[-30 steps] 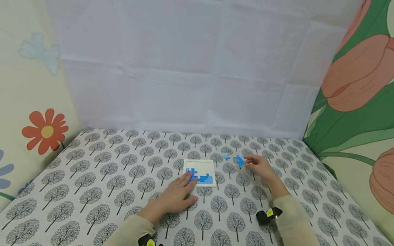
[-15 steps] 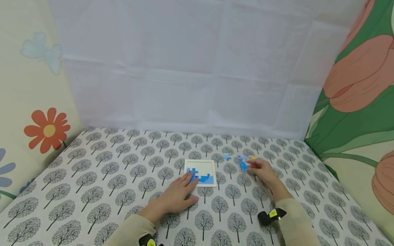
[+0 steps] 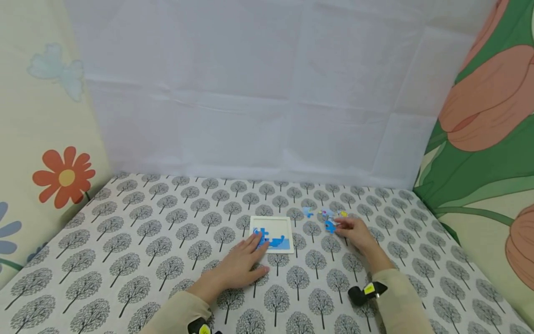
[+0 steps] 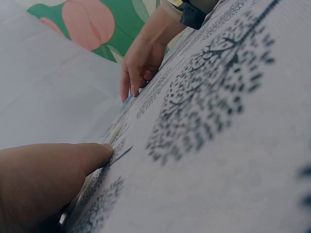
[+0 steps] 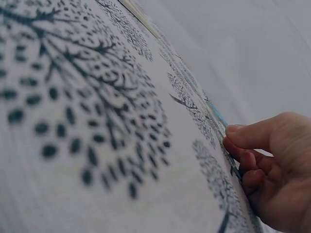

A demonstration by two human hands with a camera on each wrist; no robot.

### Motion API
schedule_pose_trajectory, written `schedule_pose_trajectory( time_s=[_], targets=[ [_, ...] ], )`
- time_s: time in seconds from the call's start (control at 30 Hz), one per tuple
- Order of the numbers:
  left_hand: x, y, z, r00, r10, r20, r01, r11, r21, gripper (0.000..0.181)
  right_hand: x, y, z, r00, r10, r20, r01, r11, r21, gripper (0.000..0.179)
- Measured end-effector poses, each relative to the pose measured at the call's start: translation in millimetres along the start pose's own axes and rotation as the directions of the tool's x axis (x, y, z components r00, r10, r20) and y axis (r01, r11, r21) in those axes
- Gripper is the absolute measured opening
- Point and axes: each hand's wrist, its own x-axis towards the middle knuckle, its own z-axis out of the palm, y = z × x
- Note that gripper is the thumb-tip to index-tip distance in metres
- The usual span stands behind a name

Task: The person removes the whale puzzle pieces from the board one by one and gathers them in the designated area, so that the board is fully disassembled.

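Note:
A white square puzzle tray (image 3: 272, 220) lies flat on the cloth, with blue puzzle pieces (image 3: 278, 242) along its lower part. My left hand (image 3: 239, 264) rests with straight, spread fingers on the tray's lower left, hiding that corner. To the right of the tray, my right hand (image 3: 355, 233) pinches the edge of a blue puzzle piece (image 3: 329, 226) between thumb and index finger, low over the cloth. In the right wrist view its thumb meets the index finger beside a thin blue edge (image 5: 217, 114); the other fingers are curled.
Loose puzzle pieces lie just beyond the right hand: a pale blue one (image 3: 308, 212), a light one with pink spots (image 3: 326, 213) and one with yellow (image 3: 344, 214). A tree-patterned cloth (image 3: 167, 269) covers the table. A white sheet (image 3: 233, 93) hangs behind it.
My right hand has moved slightly right and toward me with the blue piece, parting it from the loose pieces. The yellow one now shows. The left hand stays on the tray.

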Motion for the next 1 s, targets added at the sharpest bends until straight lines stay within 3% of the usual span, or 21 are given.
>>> schedule_pose_trajectory(
  time_s=[0.33,0.57,1.0],
  targets=[
    [0.8,-0.4,0.7,1.0,-0.003,0.005,0.003,1.0,0.003,0.06,3.8,4.1,3.1,0.999,0.023,-0.022,-0.023,1.0,0.005,0.03],
    [0.3,-0.4,-0.1,1.0,0.002,0.007,-0.002,1.0,-0.002,0.06,1.8,-0.2,3.2,1.0,-0.014,-0.004,0.014,1.0,-0.017,0.03],
    [0.5,-0.2,0.1,1.0,-0.007,0.011,0.007,1.0,-0.002,0.061,2.9,-2.5,3.9,0.999,0.045,0.008,-0.044,0.996,-0.076,0.031]
  ],
)
